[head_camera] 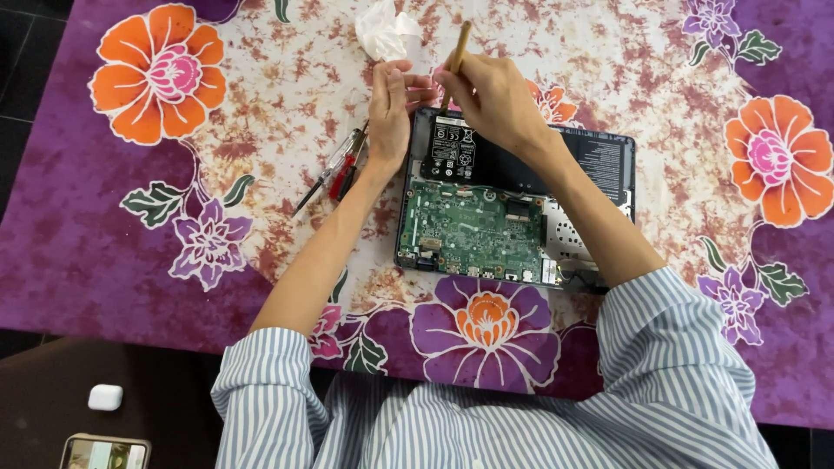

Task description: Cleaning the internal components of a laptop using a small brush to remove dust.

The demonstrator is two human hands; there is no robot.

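Right hand: fingers closed round a thin wooden brush handle, held pen-fashion. The handle tilts up and away from the hand; the working tip goes down behind the fingers to the laptop's far edge and is hidden.

Left hand: fingers together, fingertips pinched at the laptop's far-left corner, just beside the right hand. What they pinch cannot be told. The hand seems placed to steady that corner while the brush works.

Laptop: lies under both hands, base cover off, insides facing up. It sits square to the person, so both forearms reach it evenly.

Board: green, dense with small parts, nearer the person than either hand.

Battery: flat, black, with a white-printed label, directly below the right hand and wrist.

Screwdrivers: two, one red-handled and one clear-handled, lying just left of the left wrist, within easy reach.

Tissue: white, crumpled, just beyond the left fingertips.

Cloth: purple with orange flowers, covers the table beneath the laptop.

Sleeves: blue-white striped, pushed up past the elbows, clear of the work.

Case: small, white, well apart, near the person's left side.
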